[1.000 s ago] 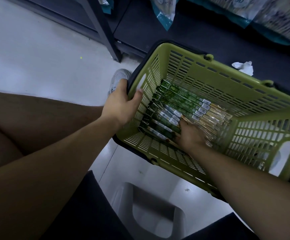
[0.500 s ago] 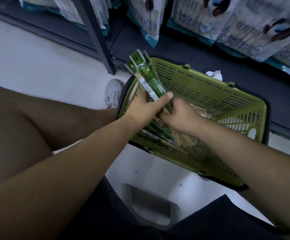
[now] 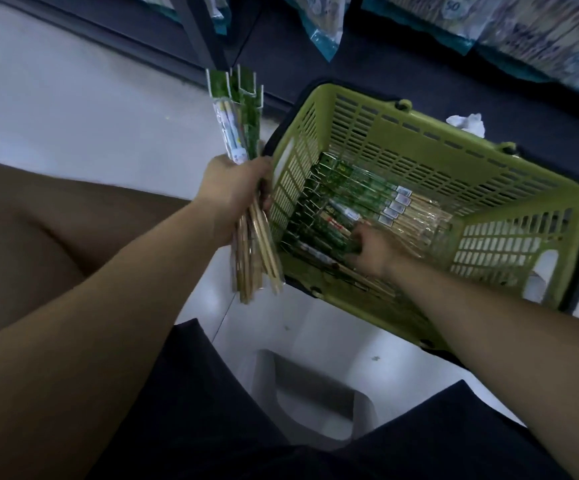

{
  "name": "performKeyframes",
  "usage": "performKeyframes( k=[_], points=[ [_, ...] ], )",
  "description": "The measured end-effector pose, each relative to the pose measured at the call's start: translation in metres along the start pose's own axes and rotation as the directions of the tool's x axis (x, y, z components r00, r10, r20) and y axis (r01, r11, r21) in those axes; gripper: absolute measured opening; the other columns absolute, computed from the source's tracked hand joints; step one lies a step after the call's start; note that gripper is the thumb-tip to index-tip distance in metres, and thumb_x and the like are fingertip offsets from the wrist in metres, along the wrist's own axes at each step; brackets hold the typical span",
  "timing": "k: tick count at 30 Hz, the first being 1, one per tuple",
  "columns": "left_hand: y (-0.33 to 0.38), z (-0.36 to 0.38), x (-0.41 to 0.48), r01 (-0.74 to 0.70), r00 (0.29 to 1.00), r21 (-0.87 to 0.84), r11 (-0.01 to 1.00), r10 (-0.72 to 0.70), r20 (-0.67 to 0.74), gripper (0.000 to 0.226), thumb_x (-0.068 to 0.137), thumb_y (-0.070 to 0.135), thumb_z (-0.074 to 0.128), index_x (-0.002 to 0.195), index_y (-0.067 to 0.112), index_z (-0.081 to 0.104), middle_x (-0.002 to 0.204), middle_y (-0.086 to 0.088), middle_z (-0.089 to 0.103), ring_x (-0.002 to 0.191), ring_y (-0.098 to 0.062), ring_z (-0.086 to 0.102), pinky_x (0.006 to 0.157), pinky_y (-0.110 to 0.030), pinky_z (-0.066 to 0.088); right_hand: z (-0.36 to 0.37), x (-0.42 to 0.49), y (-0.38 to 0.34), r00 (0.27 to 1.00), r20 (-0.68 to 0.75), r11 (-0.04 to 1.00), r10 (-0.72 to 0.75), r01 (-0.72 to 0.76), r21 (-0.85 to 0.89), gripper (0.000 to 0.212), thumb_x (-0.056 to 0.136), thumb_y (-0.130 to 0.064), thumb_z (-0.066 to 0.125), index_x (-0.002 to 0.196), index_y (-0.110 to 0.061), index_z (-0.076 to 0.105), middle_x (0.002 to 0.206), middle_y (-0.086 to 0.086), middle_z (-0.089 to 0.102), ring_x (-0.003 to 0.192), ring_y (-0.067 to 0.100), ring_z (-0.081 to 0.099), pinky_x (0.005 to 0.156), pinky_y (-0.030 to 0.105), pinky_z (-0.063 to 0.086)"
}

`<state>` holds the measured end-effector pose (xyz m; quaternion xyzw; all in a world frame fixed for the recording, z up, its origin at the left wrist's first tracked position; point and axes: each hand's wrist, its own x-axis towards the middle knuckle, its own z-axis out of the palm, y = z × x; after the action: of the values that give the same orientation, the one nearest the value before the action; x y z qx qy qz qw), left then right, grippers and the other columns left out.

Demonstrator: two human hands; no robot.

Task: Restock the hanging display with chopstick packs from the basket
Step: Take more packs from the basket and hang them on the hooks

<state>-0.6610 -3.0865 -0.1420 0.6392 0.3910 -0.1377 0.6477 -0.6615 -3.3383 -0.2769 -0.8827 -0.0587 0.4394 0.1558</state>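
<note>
A green slatted basket [image 3: 378, 133] sits on the floor with several chopstick packs [image 3: 360, 199] lying flat in it, green headers to the left. My left hand [image 3: 232, 192] grips a bundle of chopstick packs [image 3: 238, 133] upright just left of the basket, green hang tabs on top and bare wooden sticks below the fist. My right hand [image 3: 371, 247] is down inside the basket with its fingers curled on the packs there; blur hides exactly which pack it holds.
A dark low shelf [image 3: 350, 74] runs along the back with hanging bagged goods [image 3: 537, 32] above it and a steel upright [image 3: 201, 32]. Crumpled white paper [image 3: 466, 123] lies behind the basket. A grey stool [image 3: 315, 393] sits between my knees.
Both hands lifted a bundle of packs out of the basket. The left hand now holds it alone beside the basket, and the right hand has gone back into the basket.
</note>
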Motion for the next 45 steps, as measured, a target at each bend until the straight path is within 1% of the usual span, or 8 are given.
performKeyframes(
  k=[5, 15, 21, 27, 31, 35, 42, 45],
  points=[
    [-0.016, -0.001, 0.005, -0.133, 0.991, 0.180, 0.975, 0.130, 0.029, 0.024, 0.094, 0.026, 0.069, 0.094, 0.004, 0.060, 0.056, -0.003, 0.065, 0.045, -0.019, 0.061, 0.050, -0.032, 0.056, 0.040, 0.019, 0.004, 0.995, -0.095, 0.962, -0.019, -0.007, -0.273, 0.086, 0.085, -0.052, 0.076, 0.151, -0.017, 0.035, 0.149, 0.016, 0.037, 0.137, 0.037, 0.039, 0.105, 0.046, 0.045],
    [-0.014, 0.008, 0.002, -0.180, 0.983, 0.233, 0.956, 0.181, 0.019, 0.033, 0.098, 0.027, 0.068, 0.103, -0.006, 0.061, 0.057, -0.005, 0.064, 0.043, -0.018, 0.061, 0.048, -0.030, 0.054, 0.038, 0.024, 0.014, 0.989, -0.149, 0.943, -0.027, -0.024, -0.332, 0.072, 0.089, -0.038, 0.075, 0.147, -0.013, 0.040, 0.146, 0.016, 0.043, 0.135, 0.034, 0.042, 0.102, 0.045, 0.047],
    [-0.012, 0.008, 0.003, -0.178, 0.984, 0.224, 0.958, 0.176, 0.027, 0.028, 0.098, 0.027, 0.068, 0.101, 0.001, 0.060, 0.059, -0.007, 0.064, 0.045, -0.020, 0.062, 0.050, -0.033, 0.057, 0.025, 0.025, 0.024, 0.986, -0.160, 0.982, -0.047, 0.016, -0.190, 0.050, 0.095, -0.034, 0.068, 0.136, -0.011, 0.052, 0.132, 0.016, 0.056, 0.118, 0.033, 0.056, 0.084, 0.037, 0.048],
    [-0.013, 0.011, 0.006, -0.161, 0.987, 0.234, 0.959, 0.156, 0.041, 0.023, 0.097, 0.026, 0.068, 0.100, 0.004, 0.060, 0.061, -0.006, 0.065, 0.048, -0.021, 0.062, 0.050, -0.032, 0.056, 0.003, 0.014, 0.027, 0.988, -0.154, 0.973, -0.016, 0.051, 0.225, 0.015, 0.094, -0.028, 0.071, 0.100, -0.018, 0.061, 0.082, -0.005, 0.060, 0.069, 0.012, 0.061, 0.046, 0.014, 0.037],
    [-0.014, 0.018, 0.005, -0.072, 0.993, 0.225, 0.972, 0.048, 0.112, 0.030, 0.094, 0.028, 0.073, 0.105, 0.004, 0.059, 0.063, -0.004, 0.066, 0.046, -0.015, 0.063, 0.049, -0.026, 0.055, -0.028, -0.009, 0.007, 0.982, -0.189, 0.924, -0.019, 0.089, 0.371, 0.023, 0.093, -0.023, 0.071, 0.080, -0.029, 0.053, 0.072, -0.006, 0.059, 0.054, 0.002, 0.057, 0.037, 0.012, 0.033],
    [-0.017, 0.033, -0.004, 0.012, 0.979, 0.132, 0.991, -0.039, 0.201, 0.029, 0.091, 0.031, 0.078, 0.095, 0.011, 0.058, 0.058, 0.001, 0.065, 0.046, -0.012, 0.063, 0.050, -0.025, 0.054, -0.065, -0.040, -0.018, 0.969, -0.246, 0.894, -0.012, 0.121, 0.432, 0.009, 0.095, -0.026, 0.068, 0.093, -0.023, 0.060, 0.079, 0.001, 0.065, 0.059, 0.007, 0.059, 0.043, 0.020, 0.039],
    [0.006, 0.062, -0.029, 0.089, 0.941, -0.269, 0.959, 0.007, 0.339, 0.041, 0.099, 0.043, 0.063, 0.130, 0.016, 0.058, 0.109, -0.008, 0.079, 0.094, -0.028, 0.077, 0.080, -0.046, 0.063, -0.116, -0.105, -0.071, 0.944, -0.323, 0.783, -0.067, 0.250, 0.569, 0.014, 0.094, -0.029, 0.068, 0.108, -0.025, 0.070, 0.098, -0.008, 0.075, 0.091, 0.017, 0.071, 0.082, 0.033, 0.055],
    [0.025, 0.071, -0.041, 0.105, 0.928, -0.423, 0.900, 0.064, 0.367, 0.049, 0.101, 0.037, 0.061, 0.139, 0.007, 0.055, 0.124, -0.017, 0.073, 0.108, -0.035, 0.073, 0.087, -0.051, 0.061, -0.129, -0.130, -0.088, 0.903, -0.411, 0.800, -0.126, 0.337, 0.496, 0.015, 0.096, -0.027, 0.069, 0.111, -0.025, 0.070, 0.094, -0.007, 0.074, 0.084, 0.013, 0.070, 0.074, 0.025, 0.052]
  ],
)
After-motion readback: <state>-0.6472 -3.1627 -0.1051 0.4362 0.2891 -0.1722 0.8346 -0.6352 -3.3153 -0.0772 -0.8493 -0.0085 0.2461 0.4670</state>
